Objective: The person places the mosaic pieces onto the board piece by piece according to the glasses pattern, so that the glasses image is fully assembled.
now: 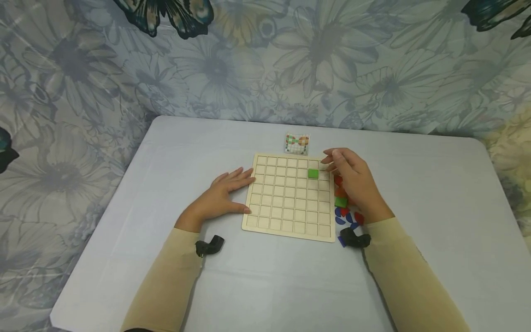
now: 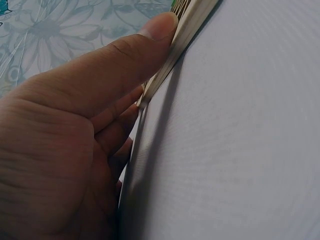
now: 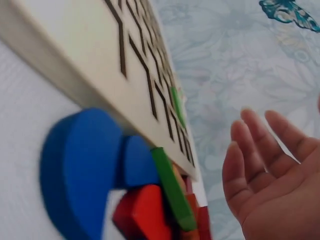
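Observation:
A square wooden grid board lies on the table, with one green square piece in a cell near its upper right. My left hand rests at the board's left edge, fingers spread; in the left wrist view the thumb touches the board's side. Over the upper right corner hovers my right hand, fingers loosely bent and no piece visible in them. Beside the board's right edge lie loose pieces: another green square, red pieces and blue rounded pieces, partly hidden beneath the right hand and wrist.
A small pattern card with a coloured grid design lies just behind the board. The white table reaches back to a flower-printed cloth. Black wrist cameras sit on both sleeves.

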Demonstrator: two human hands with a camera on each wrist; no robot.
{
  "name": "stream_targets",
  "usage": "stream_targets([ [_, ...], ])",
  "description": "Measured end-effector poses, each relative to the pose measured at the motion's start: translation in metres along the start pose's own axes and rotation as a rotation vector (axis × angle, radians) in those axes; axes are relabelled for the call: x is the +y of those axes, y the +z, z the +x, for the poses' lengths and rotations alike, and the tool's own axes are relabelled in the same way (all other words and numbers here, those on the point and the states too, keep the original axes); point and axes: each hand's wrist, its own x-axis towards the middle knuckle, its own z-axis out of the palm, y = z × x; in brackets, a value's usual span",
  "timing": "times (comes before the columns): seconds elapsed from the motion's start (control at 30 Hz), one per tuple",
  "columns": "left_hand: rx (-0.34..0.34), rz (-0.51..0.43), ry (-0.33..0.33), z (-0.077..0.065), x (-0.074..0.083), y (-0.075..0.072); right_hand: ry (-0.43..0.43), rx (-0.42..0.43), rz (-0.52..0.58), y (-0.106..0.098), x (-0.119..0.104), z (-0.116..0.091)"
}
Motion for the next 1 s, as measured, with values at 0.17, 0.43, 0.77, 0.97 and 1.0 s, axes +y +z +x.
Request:
stream_targets([
  [0.17,0.0,-0.003,0.002,0.0,0.001,0.0,-0.052,0.009,0.049,-0.011,-0.003,-0.004],
  [0.43,0.003,0.0,0.004,0.0,0.003,-0.001,-0.089,0.015,0.004,-0.028,-0.002,-0.012],
  [0.77,0.001,0.004,0.001,0.0,0.002,0.0,-0.044,0.031,-0.101,-0.048,0.006,-0.025],
  [0.97,0.003,0.005,0.008,0.001,-0.001,0.001,-0.023,0.086,-0.131,-0.061,0.019,-0.031],
  [1.0,0.002,0.005,0.006,0.001,-0.002,0.001,-0.018,0.09,-0.134,-0.063,0.021,-0.032],
])
